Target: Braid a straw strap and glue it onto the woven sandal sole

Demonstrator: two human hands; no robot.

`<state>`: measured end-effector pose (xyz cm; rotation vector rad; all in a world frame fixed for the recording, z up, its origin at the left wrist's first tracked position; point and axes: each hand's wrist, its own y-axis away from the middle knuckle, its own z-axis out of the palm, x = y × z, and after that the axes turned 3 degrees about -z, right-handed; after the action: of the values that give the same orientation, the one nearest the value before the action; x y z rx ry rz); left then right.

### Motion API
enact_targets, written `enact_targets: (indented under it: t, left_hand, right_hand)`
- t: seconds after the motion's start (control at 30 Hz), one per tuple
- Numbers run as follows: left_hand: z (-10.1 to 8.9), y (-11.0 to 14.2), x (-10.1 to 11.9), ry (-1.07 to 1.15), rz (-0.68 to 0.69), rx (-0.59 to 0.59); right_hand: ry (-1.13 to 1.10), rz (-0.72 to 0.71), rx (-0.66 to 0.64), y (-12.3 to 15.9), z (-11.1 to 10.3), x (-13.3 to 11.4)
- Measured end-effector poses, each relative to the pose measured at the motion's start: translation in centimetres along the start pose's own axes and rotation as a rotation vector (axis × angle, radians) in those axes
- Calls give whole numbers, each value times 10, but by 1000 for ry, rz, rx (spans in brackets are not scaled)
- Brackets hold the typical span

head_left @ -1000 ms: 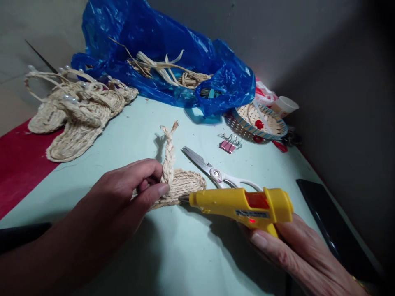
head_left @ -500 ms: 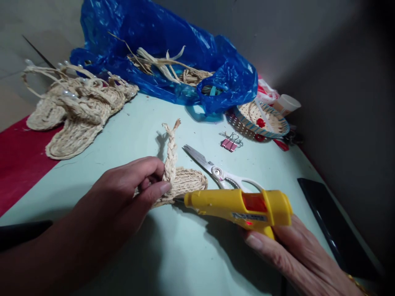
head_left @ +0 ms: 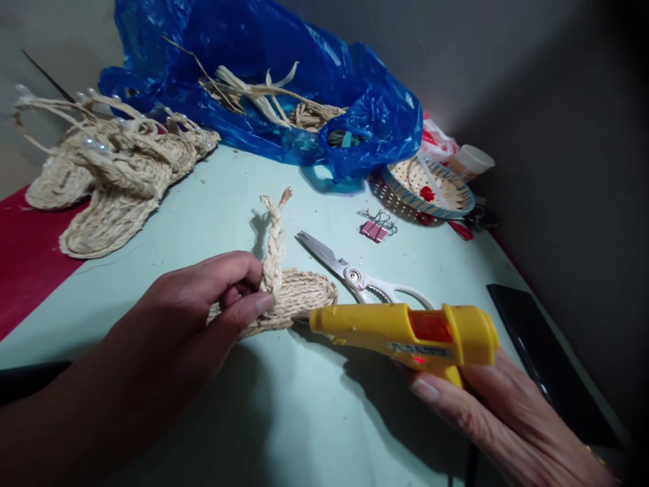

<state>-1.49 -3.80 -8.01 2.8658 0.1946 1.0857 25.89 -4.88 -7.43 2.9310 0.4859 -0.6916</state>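
Observation:
Pinched between the thumb and fingers of my left hand (head_left: 223, 291) is a braided straw strap (head_left: 274, 253), which stands upright with two frayed ends on top. Its foot meets a woven straw sole (head_left: 307, 294) lying flat on the table, partly covered by that hand. My right hand (head_left: 487, 406) grips a yellow glue gun (head_left: 380, 325) with a small red light lit. The gun's metal nozzle points left, close to the sole's near edge; whether it touches I cannot tell. White-handled scissors (head_left: 355, 276) lie partly spread just behind the gun.
Finished woven slippers (head_left: 116, 196) with pearl beads stand at the left. A blue plastic bag (head_left: 284, 47) holding straw lies at the back. A pink binder clip (head_left: 374, 230), a woven basket (head_left: 456, 211), a paper cup (head_left: 471, 164) and a dark flat object (head_left: 547, 365) are on the right.
The glue gun has drawn slightly to the right, and more of its nozzle shows. My left hand keeps its pinch on the strap. The whole view has shifted a little.

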Motion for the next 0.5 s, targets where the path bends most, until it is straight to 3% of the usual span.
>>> enact_targets:
  t: [0.2, 0.4, 0.5]
  left_hand:
    - [-1, -1, -4, -25, 38, -15]
    - [5, -3, -13, 21, 148, 72]
    - [6, -4, -15, 14, 159, 86]
  right_hand:
    - [-104, 56, 7, 0, -3, 0]
    - [-101, -190, 16, -9, 0, 6]
    - [-85, -211, 14, -11, 2, 7]
